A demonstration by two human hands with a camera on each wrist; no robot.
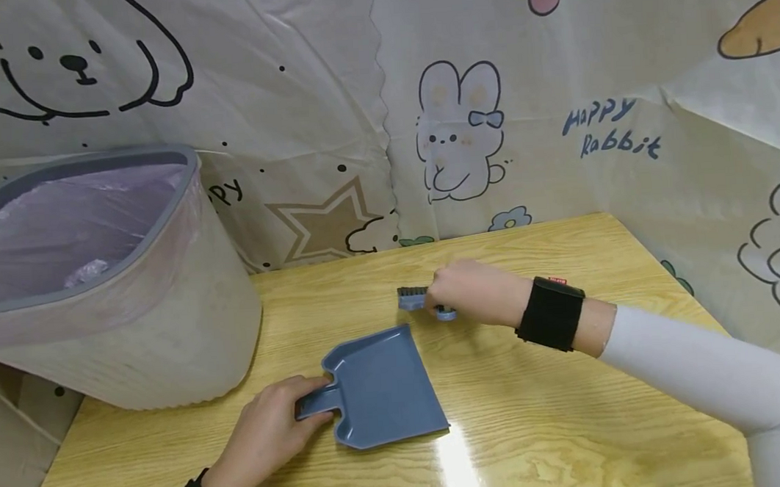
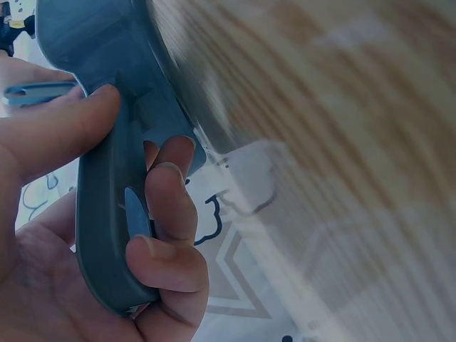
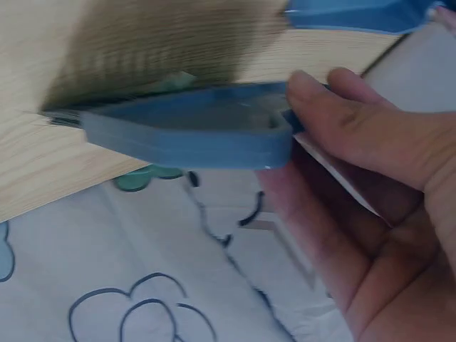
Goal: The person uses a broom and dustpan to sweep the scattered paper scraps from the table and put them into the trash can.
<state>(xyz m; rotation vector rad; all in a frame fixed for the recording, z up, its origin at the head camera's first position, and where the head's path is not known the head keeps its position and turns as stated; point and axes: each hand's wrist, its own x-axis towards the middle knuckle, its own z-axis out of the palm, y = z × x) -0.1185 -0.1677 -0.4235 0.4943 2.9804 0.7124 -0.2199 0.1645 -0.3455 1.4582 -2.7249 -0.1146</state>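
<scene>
A grey-blue dustpan (image 1: 387,387) lies on the wooden table, its wide edge facing right. Its handle (image 2: 107,214) is gripped by my left hand (image 1: 267,426), with the thumb on one side and curled fingers on the other. Beyond the pan's far right corner, my right hand (image 1: 475,290) holds a small blue brush (image 1: 413,298) with dark bristles. In the right wrist view, the thumb and fingers pinch the end of the brush (image 3: 192,139). A small pale greenish scrap (image 3: 178,82) shows beside it, partly hidden. Brush and dustpan are apart.
A large pale bin (image 1: 176,321) with a grey rim and a purplish liner stands at the table's left. Patterned cloth (image 1: 330,114) hangs behind the table (image 1: 538,412) and along its right side. Each wrist wears a black band (image 1: 552,314).
</scene>
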